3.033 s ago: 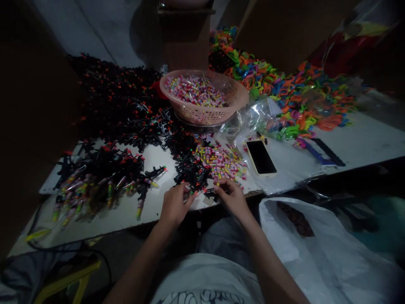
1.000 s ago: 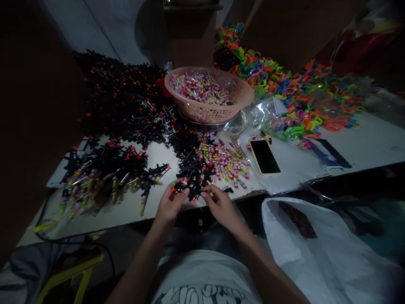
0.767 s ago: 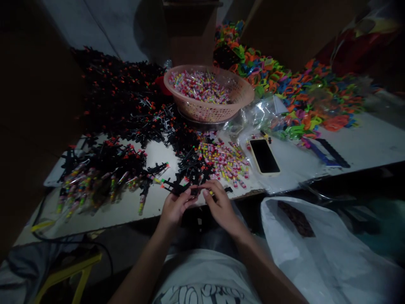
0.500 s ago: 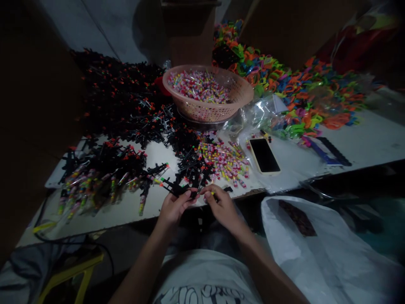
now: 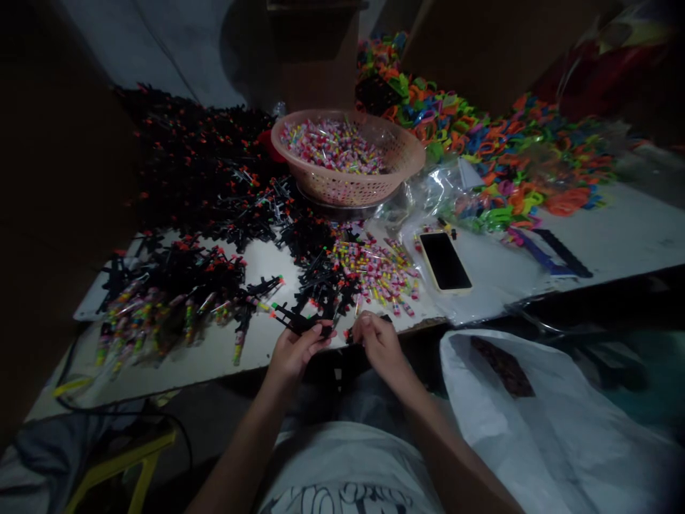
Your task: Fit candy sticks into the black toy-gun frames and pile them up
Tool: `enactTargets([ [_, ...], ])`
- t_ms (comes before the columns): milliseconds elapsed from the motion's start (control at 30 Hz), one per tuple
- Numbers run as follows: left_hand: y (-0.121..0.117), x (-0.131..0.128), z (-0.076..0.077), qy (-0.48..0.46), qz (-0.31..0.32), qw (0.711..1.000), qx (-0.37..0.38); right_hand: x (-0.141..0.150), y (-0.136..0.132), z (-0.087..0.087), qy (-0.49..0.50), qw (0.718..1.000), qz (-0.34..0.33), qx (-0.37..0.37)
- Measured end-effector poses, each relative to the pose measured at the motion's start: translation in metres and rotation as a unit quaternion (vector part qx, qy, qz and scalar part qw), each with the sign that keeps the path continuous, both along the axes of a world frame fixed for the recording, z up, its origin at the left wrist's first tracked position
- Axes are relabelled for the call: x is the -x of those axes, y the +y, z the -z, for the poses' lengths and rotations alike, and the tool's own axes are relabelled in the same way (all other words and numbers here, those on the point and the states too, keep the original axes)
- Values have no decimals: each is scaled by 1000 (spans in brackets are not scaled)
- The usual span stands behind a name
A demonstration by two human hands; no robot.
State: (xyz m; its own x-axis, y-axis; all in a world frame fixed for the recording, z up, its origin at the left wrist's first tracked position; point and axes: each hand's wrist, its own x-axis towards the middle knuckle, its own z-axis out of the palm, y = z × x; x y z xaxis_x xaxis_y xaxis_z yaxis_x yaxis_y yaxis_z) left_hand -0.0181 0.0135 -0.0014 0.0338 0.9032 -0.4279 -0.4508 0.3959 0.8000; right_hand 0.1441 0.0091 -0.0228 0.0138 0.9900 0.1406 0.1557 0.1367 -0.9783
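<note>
My left hand (image 5: 297, 350) is closed round a black toy gun (image 5: 294, 318) with a bright orange and green tip, at the table's front edge. Just to its right, my right hand (image 5: 379, 344) is apart from it, with fingers curled together. What those fingers hold, if anything, is hidden; a small dark piece shows beside their tips. Loose candy-filled tubes (image 5: 377, 271) in pink and yellow lie beyond my right hand. A pile of black toy guns (image 5: 321, 275) lies beyond my left hand. Further left are guns with candy tubes attached (image 5: 144, 314).
A pink perforated basket (image 5: 342, 187) of candy tubes stands mid-table. Behind left is a large heap of black toy guns (image 5: 198, 157); at right, a heap of colourful plastic pieces (image 5: 497, 143). A phone (image 5: 445, 262) lies on clear plastic. A white sack (image 5: 561, 428) hangs below right.
My right hand has drawn a little to the right, away from the toy gun, and the yellow bit at its fingers no longer shows. My left hand keeps hold of the gun.
</note>
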Motion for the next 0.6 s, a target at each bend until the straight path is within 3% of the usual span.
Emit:
enactTargets([
  [267, -2, -2, 3, -2, 3, 1000, 12, 1, 6, 2, 119, 992, 12, 41],
  [500, -8, -8, -1, 15, 6, 1000, 6, 0, 3, -8, 96, 993, 66, 22],
  [600, -8, -7, 0, 36, 4, 999, -16, 3, 2, -8, 155, 986, 35, 57],
])
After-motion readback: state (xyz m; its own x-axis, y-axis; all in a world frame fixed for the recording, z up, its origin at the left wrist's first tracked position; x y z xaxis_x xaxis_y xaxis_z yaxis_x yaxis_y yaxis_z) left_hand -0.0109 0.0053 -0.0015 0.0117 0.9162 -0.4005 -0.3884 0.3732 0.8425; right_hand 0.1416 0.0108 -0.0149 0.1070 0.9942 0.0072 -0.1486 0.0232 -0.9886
